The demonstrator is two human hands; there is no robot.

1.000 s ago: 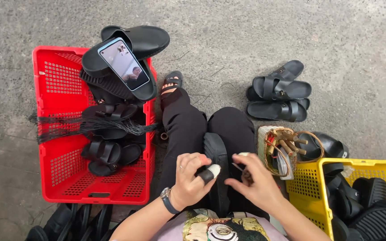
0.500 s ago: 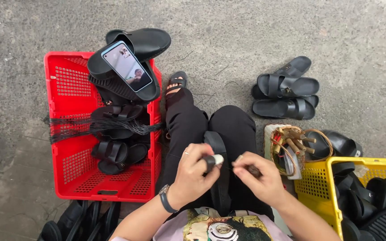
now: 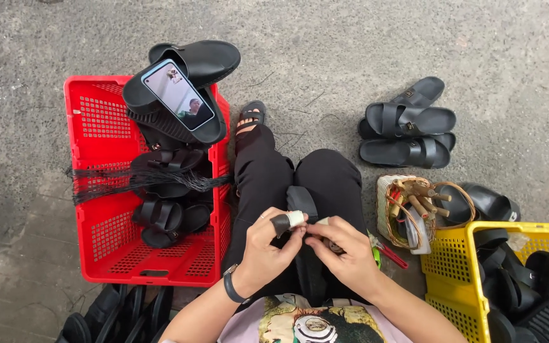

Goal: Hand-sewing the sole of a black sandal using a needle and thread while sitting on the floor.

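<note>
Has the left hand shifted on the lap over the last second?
Yes. The left hand has closed in rightward to meet the right hand, judged against the black sandal on the lap.

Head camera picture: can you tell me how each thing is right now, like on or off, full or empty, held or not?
Phone: screen lit.
Red crate: partly filled.
Yellow crate: nearly full.
Small basket: holds wooden sticks.
Black sandal: on lap.
Left hand: on sandal.
Right hand: on sandal.
</note>
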